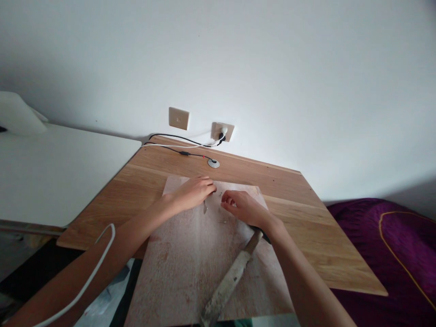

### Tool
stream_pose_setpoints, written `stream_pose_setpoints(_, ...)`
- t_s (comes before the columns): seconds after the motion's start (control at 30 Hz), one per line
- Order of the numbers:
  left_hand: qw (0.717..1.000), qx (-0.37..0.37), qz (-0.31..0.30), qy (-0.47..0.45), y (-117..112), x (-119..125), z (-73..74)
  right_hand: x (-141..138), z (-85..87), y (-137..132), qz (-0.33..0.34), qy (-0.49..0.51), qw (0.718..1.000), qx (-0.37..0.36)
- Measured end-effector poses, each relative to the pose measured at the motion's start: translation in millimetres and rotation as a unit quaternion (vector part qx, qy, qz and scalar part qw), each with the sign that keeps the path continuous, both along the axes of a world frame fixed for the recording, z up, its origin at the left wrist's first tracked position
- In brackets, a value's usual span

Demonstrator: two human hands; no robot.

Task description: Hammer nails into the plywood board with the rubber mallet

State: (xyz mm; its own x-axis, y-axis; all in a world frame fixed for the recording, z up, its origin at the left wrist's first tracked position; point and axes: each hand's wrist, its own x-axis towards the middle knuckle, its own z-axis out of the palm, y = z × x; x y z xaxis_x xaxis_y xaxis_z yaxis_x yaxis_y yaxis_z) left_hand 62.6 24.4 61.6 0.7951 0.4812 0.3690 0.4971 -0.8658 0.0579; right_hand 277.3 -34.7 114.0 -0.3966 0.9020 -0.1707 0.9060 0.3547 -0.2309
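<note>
A worn, pale wooden board [177,272] lies in front of me under both hands. My left hand [199,190] is over its far part, with fingers bent together and tips pointing down; what they pinch, if anything, is hidden. Just below those fingers shows a small, thin shiny piece [205,207]. My right hand [240,204] hovers close by, fingers loosely curled, with a gap between thumb and fingertips and nothing visible in it. Tiny thin bits like nails [222,222] lie between the hands. A hammer-like tool with a rough, whitish handle [228,284] slants across the board, its dark end partly behind my right wrist.
The board rests on a wooden tabletop [306,236] against a white wall. Cables [184,153] run along its back to a wall socket [223,131] and a round grommet [213,163]. A white table [68,172] adjoins at left; a purple cushion-like thing [402,245] is at right. A white cord [91,277] crosses my left forearm.
</note>
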Motion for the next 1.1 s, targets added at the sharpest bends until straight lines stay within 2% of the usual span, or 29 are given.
stream_pose_setpoints(0.17, 0.994, 0.079, -0.021, 0.078, 4.5, 7.0, 4.1, -10.9, -5.4, 6.2, -0.086, -0.063, 0.992, 0.065)
stream_pose_setpoints(0.33, 0.985, 0.126, 0.006, 0.116, 4.1, 11.5, 4.1, -23.6, -13.4, 13.8, -0.087, -0.105, 0.988, 0.067)
stream_pose_setpoints(0.57, 0.985, 0.119, 0.013, 0.128, 4.5, 19.8, 1.1, -26.3, -22.0, 23.6, -0.060, -0.118, 0.989, 0.059)
stream_pose_setpoints(0.77, 0.991, 0.107, 0.023, 0.084, 4.9, 17.9, 8.7, -24.6, -21.8, 25.0, -0.037, -0.104, 0.992, 0.065)
stream_pose_setpoints(0.93, 0.997, 0.076, 0.010, 0.008, -9.5, 4.2, 11.6, -25.2, -19.1, 20.8, -0.026, -0.076, 0.994, 0.068)
stream_pose_setpoints(1.1, 0.999, 0.038, -0.017, 0.021, -31.1, -18.1, 0.1, -22.0, -15.2, 18.2, -0.028, -0.043, 0.997, 0.063)
